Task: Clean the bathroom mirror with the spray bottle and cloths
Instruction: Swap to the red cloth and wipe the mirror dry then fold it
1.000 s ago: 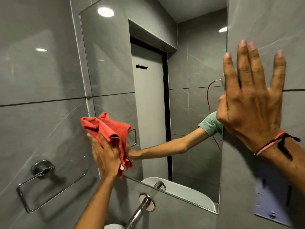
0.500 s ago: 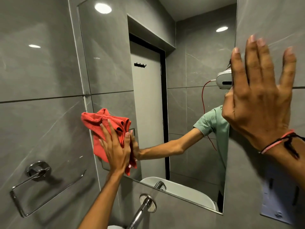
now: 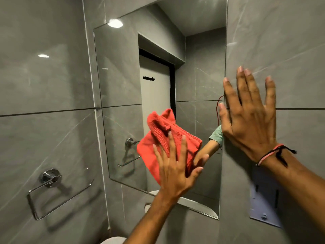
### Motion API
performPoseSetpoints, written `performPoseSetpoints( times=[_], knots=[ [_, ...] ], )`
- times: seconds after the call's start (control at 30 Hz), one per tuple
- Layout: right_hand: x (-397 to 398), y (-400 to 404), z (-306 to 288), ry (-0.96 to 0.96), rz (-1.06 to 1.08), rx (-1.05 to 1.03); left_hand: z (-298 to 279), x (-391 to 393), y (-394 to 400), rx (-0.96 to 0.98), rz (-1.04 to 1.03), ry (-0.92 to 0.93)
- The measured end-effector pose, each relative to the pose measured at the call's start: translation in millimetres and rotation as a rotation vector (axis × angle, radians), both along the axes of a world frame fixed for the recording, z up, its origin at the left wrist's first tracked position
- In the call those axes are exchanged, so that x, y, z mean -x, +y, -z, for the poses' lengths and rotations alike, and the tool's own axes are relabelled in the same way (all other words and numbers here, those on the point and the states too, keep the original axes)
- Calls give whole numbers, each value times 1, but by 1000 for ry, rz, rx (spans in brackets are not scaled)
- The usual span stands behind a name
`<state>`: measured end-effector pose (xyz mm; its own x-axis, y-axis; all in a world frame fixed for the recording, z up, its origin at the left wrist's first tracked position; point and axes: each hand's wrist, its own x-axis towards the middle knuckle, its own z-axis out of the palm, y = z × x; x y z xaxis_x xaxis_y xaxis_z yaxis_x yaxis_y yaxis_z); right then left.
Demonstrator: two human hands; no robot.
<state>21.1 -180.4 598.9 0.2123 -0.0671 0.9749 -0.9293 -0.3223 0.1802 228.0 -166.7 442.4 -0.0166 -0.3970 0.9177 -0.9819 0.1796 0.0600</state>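
Head view looks at a corner of grey, glossy, marble-veined tile with thin dark grout lines. On the left wall a chrome towel ring (image 3: 52,191) hangs from a round mount, its wire loop squared off and tilted down to the right. On the right wall, low and near, a pale lilac plate (image 3: 263,205) is fixed flat to the tile; its detail is blurred. At the bottom edge a white rounded rim (image 3: 112,240) just shows, too little to name.

The mirror (image 3: 123,85) is a frameless rectangle of glass set on the far wall, its right edge running into the corner. It reflects a pale door with a small black hook rail, a round ceiling light, the towel ring, a mint-green sleeve and a thin red cord.

The cloth (image 3: 167,138) is orange-red, ribbed, soft and bunched into loose folds. It lies against the lower middle of the mirror, hiding part of the door's reflection. The left hand (image 3: 175,175) presses it flat to the glass with straight, spread fingers over the lower half of the cloth, thumb out to the right; nothing is gripped. The right hand (image 3: 249,118) is well apart from the cloth, spread flat on the right wall just beside the mirror's edge, fingers pointing up, holding nothing. A pink and black thread band (image 3: 274,154) circles its wrist.
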Motion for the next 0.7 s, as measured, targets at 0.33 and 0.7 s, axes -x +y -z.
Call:
performPoseSetpoints(
  times=[0.33, 0.7],
  knots=[
    [39, -1, 9, 96, 42, 58, 63, 92, 2, 139, 55, -189],
    [23, -7, 9, 81, 70, 52, 35, 44, -3, 102, 41, -33]
  ],
)
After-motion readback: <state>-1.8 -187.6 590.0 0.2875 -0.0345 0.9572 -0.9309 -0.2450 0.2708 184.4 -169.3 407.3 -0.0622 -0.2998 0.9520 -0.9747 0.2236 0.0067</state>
